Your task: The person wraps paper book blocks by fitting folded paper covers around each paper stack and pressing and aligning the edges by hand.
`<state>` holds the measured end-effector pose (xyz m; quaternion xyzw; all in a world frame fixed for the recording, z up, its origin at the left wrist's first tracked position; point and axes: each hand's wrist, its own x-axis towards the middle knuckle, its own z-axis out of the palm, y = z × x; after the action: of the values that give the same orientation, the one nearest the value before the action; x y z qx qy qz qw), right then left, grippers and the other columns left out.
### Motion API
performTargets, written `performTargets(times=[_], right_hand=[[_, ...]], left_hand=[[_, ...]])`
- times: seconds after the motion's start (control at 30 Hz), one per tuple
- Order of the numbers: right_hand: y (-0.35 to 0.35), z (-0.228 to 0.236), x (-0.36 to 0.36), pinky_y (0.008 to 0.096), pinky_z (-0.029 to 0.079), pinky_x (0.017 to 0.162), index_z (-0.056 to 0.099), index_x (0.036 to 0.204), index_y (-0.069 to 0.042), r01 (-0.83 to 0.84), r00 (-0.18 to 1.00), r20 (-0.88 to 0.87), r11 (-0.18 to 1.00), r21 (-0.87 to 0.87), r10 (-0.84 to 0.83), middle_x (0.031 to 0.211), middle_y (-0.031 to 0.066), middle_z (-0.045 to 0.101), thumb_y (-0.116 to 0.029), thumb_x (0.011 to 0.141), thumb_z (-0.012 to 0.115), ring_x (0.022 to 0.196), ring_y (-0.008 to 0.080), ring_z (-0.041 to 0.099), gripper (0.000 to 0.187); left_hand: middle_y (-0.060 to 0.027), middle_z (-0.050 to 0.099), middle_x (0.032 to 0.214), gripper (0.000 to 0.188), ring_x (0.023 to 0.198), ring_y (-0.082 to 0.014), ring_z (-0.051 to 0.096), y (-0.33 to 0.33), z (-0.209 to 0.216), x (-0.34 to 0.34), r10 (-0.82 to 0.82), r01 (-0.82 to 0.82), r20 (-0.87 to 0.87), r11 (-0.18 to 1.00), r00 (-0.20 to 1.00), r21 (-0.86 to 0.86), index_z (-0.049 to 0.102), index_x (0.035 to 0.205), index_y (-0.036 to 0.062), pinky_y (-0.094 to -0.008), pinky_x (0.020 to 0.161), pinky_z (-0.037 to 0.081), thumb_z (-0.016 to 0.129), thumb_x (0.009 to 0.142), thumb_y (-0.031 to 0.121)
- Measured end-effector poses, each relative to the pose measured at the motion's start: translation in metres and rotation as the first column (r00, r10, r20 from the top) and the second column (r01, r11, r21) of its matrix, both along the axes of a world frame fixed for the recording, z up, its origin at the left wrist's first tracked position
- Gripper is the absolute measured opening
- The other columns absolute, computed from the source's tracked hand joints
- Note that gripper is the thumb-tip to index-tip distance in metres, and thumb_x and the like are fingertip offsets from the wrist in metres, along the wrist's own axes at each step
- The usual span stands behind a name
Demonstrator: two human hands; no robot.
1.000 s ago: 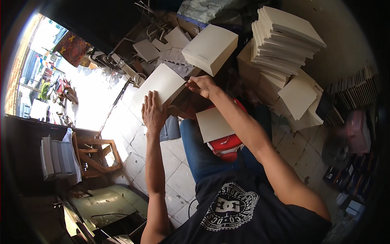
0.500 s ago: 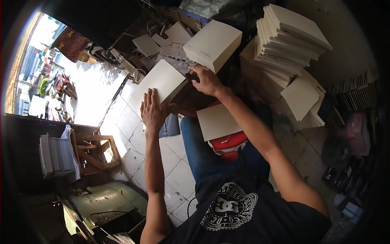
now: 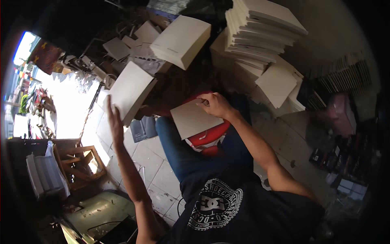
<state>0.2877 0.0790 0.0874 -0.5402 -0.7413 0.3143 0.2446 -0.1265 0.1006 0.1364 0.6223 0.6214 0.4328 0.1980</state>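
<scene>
Between the knees (image 3: 165, 132), a cream sheet (image 3: 191, 120) lies over a red object (image 3: 209, 135). The right hand (image 3: 216, 105) is at its far edge, curled in; whether it grips anything, I cannot tell. Farther left, the left hand (image 3: 116, 127) is open and straight beside a cream paper stack (image 3: 131, 85), perhaps touching; an uneven push could skew its edges. Beyond, the tall, ragged pile (image 3: 262, 34) might slide if bumped.

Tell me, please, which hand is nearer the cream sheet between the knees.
Right hand, at the far right corner of the cream sheet; the left hand is off to its left.
</scene>
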Motion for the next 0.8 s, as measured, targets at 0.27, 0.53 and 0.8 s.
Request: performTargets(times=[0.27, 0.53, 0.8], right_hand=[[-0.053, -0.021, 0.268, 0.048, 0.039, 0.116, 0.043, 0.147, 0.01, 0.52, 0.649, 0.422, 0.774, 0.362, -0.633, 0.15, 0.0317, 0.045, -0.054, 0.073, 0.087, 0.142, 0.0416, 0.043, 0.106], [-0.068, -0.03, 0.286, 0.0483, 0.054, 0.096, 0.064, 0.127, 0.002, 0.39, 0.825, 0.423, 0.919, 0.055, -0.375, 0.121, 0.0297, 0.067, -0.03, 0.097, 0.065, 0.112, 0.0433, 0.066, 0.044], [-0.184, 0.083, 0.1, 0.0423, 0.054, 0.094, 0.07, 0.107, -0.002, 0.026, 0.954, 0.293, 0.99, 0.142, -0.067, 0.116, 0.0134, 0.071, -0.012, 0.091, 0.067, 0.109, 0.0338, 0.068, 0.019]], left_hand=[[-0.0236, 0.044, 0.151, 0.081, 0.142, -0.0356, 0.043, -0.086, 0.036, -0.034, -0.093, -0.023, 0.71, 0.988, 0.698, 0.152, 0.031, 0.156, -0.0003, -0.0528, 0.12, 0.031, 0.036, 0.104, 0.062], [-0.0146, 0.065, 0.128, 0.05, 0.125, -0.0258, 0.059, -0.088, -0.023, 0.166, -0.352, 0.63, 0.764, 0.772, 0.541, -0.09, 0.049, 0.144, -0.0018, -0.0437, 0.111, 0.041, 0.051, 0.107, 0.032], [-0.0159, 0.055, 0.143, 0.061, 0.131, -0.0215, 0.053, -0.144, -0.042, 0.348, -0.223, 0.725, 0.932, 0.686, 0.287, -0.059, 0.039, 0.153, 0.0015, -0.0366, 0.107, 0.045, 0.063, 0.103, 0.026]])
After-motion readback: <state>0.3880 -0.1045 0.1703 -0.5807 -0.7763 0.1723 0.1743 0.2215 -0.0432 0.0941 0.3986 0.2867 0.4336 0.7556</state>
